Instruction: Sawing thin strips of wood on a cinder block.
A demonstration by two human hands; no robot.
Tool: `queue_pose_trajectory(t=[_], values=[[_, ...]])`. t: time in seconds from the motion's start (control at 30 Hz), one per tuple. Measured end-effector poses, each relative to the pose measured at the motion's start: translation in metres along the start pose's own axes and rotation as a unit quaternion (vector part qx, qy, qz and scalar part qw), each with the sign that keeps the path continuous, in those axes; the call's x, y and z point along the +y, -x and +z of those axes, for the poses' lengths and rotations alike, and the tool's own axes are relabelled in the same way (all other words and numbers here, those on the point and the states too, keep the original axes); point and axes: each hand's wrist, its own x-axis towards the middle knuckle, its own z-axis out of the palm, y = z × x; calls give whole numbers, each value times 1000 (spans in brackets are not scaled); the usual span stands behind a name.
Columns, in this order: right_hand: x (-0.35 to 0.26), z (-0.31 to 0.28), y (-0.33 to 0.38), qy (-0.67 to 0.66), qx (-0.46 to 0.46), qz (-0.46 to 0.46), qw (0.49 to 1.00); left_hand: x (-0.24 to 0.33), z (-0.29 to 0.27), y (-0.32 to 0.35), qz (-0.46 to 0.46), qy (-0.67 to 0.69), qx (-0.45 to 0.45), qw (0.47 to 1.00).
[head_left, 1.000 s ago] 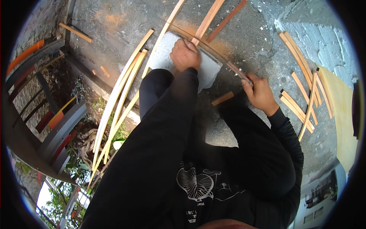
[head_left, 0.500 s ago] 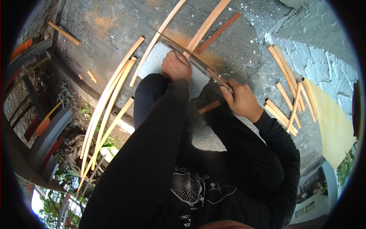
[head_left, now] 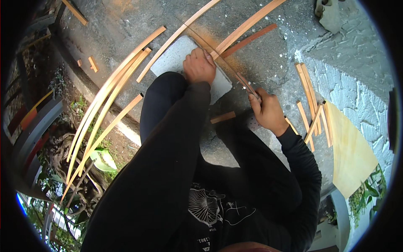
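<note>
Thin curved bamboo strip (head_left: 228, 67) gripped by my left hand (head_left: 200, 65) and right hand (head_left: 268, 110); hands now lower in frame.

Slab (head_left: 168, 63) flat on the concrete floor (head_left: 268, 38), ahead of the knees. Long strips (head_left: 113, 88) fanned out to its left, short sticks (head_left: 310, 96) scattered to its right beside a flat board (head_left: 352, 151). One short offcut (head_left: 223, 117) just behind the slab, between both hands.
</note>
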Motion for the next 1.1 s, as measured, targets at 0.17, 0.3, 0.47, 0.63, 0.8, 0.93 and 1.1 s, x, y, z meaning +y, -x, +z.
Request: queue_pose_trajectory(t=[0.17,0.3,0.47,0.63,0.8,0.93,1.1], values=[[-5,-7,33,-27,-37,38,998,-1,-11,6,33,24,30,999],[-6,-25,73,-3,-45,58,997,2,-11,4,37,24,17,999],[-4,-22,65,44,-48,65,996,3,-11,-2,40,31,15,999],[-13,-30,62,-8,-30,75,997,-3,-7,3,29,-4,-3,1000],[-7,-35,103,-24,-31,94,995,-3,-11,-1,32,-14,-14,999],[-16,-25,78,-10,-20,76,997,3,-13,1,55,-4,-23,998],[10,24,8,-6,38,2,999,-1,-2,-4,41,-4,-26,999]])
